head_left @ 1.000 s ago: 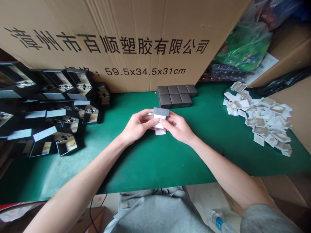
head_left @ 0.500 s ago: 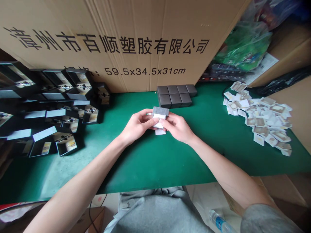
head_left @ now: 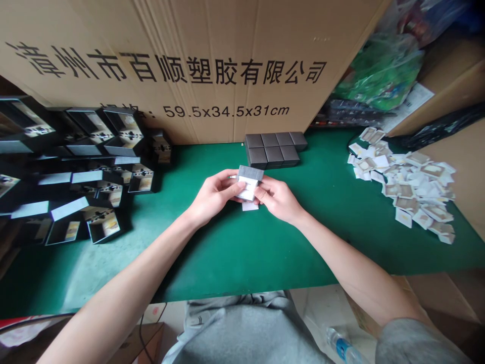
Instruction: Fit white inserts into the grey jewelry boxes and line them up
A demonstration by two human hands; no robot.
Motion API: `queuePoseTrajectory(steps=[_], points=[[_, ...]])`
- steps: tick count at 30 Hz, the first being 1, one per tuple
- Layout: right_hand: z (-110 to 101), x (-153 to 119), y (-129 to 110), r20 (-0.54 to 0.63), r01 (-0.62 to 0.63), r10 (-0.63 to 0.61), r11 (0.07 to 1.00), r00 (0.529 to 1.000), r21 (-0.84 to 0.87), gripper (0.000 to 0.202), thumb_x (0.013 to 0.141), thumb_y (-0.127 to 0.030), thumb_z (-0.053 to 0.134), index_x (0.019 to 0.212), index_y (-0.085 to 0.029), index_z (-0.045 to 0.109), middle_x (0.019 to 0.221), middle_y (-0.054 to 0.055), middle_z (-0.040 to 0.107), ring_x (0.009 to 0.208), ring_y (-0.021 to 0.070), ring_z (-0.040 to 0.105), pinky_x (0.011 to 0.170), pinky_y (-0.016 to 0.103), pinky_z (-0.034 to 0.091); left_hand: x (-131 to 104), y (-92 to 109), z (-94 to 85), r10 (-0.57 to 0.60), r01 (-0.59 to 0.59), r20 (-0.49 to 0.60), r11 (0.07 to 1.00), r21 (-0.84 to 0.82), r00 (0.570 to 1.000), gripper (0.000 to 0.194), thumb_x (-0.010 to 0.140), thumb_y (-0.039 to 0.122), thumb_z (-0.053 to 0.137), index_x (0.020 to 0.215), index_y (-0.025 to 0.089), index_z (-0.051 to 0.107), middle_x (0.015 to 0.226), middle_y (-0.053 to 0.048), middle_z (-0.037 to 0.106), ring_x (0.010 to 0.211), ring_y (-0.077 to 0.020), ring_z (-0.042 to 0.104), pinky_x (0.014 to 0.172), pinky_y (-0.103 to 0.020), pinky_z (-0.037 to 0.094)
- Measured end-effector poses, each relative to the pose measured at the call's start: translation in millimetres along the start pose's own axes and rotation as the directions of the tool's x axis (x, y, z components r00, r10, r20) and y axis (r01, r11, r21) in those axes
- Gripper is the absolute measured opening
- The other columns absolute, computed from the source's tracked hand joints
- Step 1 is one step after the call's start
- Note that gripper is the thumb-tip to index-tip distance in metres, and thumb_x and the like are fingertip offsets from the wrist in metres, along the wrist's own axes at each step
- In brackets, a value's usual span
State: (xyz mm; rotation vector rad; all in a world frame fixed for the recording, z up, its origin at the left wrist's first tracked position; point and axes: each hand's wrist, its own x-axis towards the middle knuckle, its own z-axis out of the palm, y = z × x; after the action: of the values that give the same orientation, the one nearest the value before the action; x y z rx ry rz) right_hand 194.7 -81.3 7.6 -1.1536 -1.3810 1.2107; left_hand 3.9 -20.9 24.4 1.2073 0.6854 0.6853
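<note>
Between my two hands is a small hinged jewelry box (head_left: 250, 173) with its dark grey lid raised and a white insert (head_left: 248, 188) showing inside. My left hand (head_left: 212, 197) grips its left side, the thumb lying on the white insert. On the other side my right hand (head_left: 279, 199) holds the box, thumb at its front right corner, fingers curled behind and underneath. A small white card piece (head_left: 250, 206) shows just below the box; whether it touches the table I cannot tell. The undersides of the fingers are hidden.
Closed dark boxes (head_left: 273, 150) stand in rows behind my hands. Open black boxes (head_left: 104, 225) are stacked at the left. White inserts (head_left: 411, 189) lie in a loose pile on the right of the green table (head_left: 227, 258). A large carton (head_left: 212, 30) forms the back.
My right thumb has slid right, off the middle of the white insert to the box's edge. The left thumb has shifted slightly, so more of the insert shows.
</note>
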Motion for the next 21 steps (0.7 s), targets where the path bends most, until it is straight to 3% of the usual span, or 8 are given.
queuePoseTrajectory(steps=[9, 15, 21], points=[[0.5, -2.3, -7.2, 0.017, -0.023, 0.024, 0.999, 1.000, -0.030, 0.052, 0.081, -0.045, 0.078, 0.123, -0.018, 0.064, 0.092, 0.005, 0.076, 0.078, 0.0181, 0.069, 0.071, 0.030, 0.056, 0.1, 2.7, 0.7, -0.004, 0.004, -0.008, 1.000, -0.006, 1.000, 0.044, 0.081, 0.040, 0.079, 0.116, 0.016, 0.067, 0.100, -0.008, 0.077, 0.083, -0.0195, 0.072, 0.073, -0.029, 0.058], [0.8, -1.3, -7.1, 0.012, -0.028, 0.029, 0.997, 1.000, -0.075, 0.057, 0.072, -0.039, 0.086, 0.121, -0.017, 0.065, 0.086, 0.004, 0.076, 0.072, 0.0167, 0.067, 0.068, 0.030, 0.056, 0.5, 2.7, 0.2, -0.005, 0.005, 0.001, 1.000, -0.014, 1.000, 0.045, 0.082, 0.038, 0.078, 0.119, 0.016, 0.066, 0.098, -0.008, 0.076, 0.080, -0.0186, 0.071, 0.074, -0.030, 0.058], [0.6, -2.0, -4.6, 0.027, -0.008, 0.010, 0.999, 1.000, -0.050, 0.055, 0.079, -0.042, 0.081, 0.125, -0.018, 0.063, 0.093, 0.005, 0.077, 0.076, 0.0171, 0.068, 0.072, 0.032, 0.059, 0.3, 2.2, -0.2, 0.000, 0.000, 0.005, 1.000, -0.011, 1.000, 0.043, 0.084, 0.037, 0.077, 0.119, 0.015, 0.066, 0.097, -0.008, 0.076, 0.081, -0.0181, 0.071, 0.073, -0.030, 0.058]])
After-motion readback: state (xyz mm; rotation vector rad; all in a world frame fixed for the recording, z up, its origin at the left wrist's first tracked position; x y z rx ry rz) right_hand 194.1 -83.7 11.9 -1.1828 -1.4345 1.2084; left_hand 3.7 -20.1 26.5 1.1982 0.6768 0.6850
